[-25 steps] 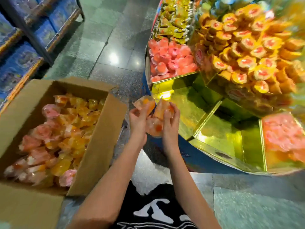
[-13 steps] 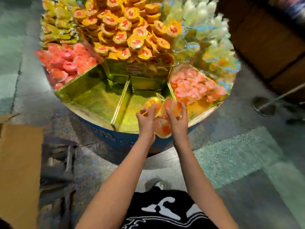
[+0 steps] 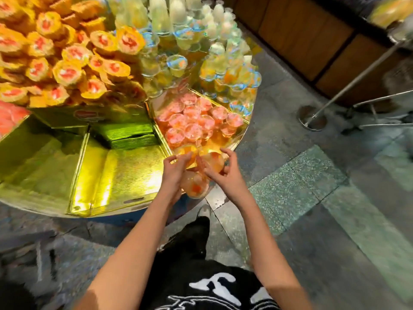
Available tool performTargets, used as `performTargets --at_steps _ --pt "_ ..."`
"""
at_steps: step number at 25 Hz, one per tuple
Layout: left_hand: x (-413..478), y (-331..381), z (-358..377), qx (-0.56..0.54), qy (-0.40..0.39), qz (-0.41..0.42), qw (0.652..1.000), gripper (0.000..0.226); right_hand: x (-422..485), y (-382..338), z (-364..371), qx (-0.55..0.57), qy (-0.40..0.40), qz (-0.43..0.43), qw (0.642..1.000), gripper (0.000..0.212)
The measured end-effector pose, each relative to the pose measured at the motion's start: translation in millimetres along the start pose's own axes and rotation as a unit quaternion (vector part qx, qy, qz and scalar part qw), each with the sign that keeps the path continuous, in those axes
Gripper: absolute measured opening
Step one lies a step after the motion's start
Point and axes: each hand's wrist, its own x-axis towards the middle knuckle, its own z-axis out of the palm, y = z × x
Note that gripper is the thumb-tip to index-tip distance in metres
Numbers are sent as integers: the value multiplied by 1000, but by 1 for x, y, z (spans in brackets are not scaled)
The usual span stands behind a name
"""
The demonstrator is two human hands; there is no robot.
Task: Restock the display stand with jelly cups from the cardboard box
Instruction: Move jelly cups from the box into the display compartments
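Note:
Only the round gold display stand (image 3: 51, 204) is in the head view; the cardboard box is out of sight. My left hand (image 3: 173, 175) and my right hand (image 3: 224, 175) hold a small bunch of orange-pink jelly cups (image 3: 194, 186) between them. They are over the front edge of the right compartment (image 3: 240, 133), just in front of the several pink jelly cups (image 3: 194, 121) lying in it. My right fingers are spread and curled round one cup. To the left are two bare gold compartments (image 3: 125, 173).
Yellow wrapped cups (image 3: 67, 70) are piled on the stand's upper tier, with clear cups (image 3: 178, 63) to their right. More pink cups (image 3: 9, 119) show at the far left. A metal pole base (image 3: 311, 118) stands on the tiled floor, before a wooden wall (image 3: 312, 41).
My view has swung right, away from the box. Both hands have carried the jelly cups from beside the box across the empty compartments to the front of the pink-cup compartment.

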Motion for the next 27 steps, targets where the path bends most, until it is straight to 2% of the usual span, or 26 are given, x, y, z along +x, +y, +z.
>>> performTargets --at_steps 3,4,5,8,11,14,17,19,21,24,27 --pt "29 10 31 55 -15 8 998 99 42 -1 -31 -23 0 18 1000 50" --pt "42 14 41 64 -24 9 998 105 58 -3 -42 -15 -11 18 1000 50" --pt "52 19 51 71 -31 8 997 101 73 -6 -52 -6 -22 21 1000 51" --pt "82 34 81 80 -30 18 996 64 113 -11 -75 -3 2 15 1000 46" --pt "104 47 104 104 -13 32 994 59 143 -6 -86 25 44 34 998 34" --pt "113 48 113 111 -18 32 993 59 166 0 -94 11 40 36 998 30" --pt "121 42 120 112 7 26 993 56 190 4 -100 -10 -18 29 999 35" --pt "126 38 124 94 39 17 995 56 204 6 -104 -2 -67 34 997 50" --pt "128 33 127 59 71 -3 996 55 220 13 -111 -44 -113 20 992 58" --pt "132 22 135 34 133 -18 990 49 241 21 -115 -124 -190 14 974 56" --pt "134 11 143 9 178 -40 983 49 253 16 -120 -171 -269 45 947 76"
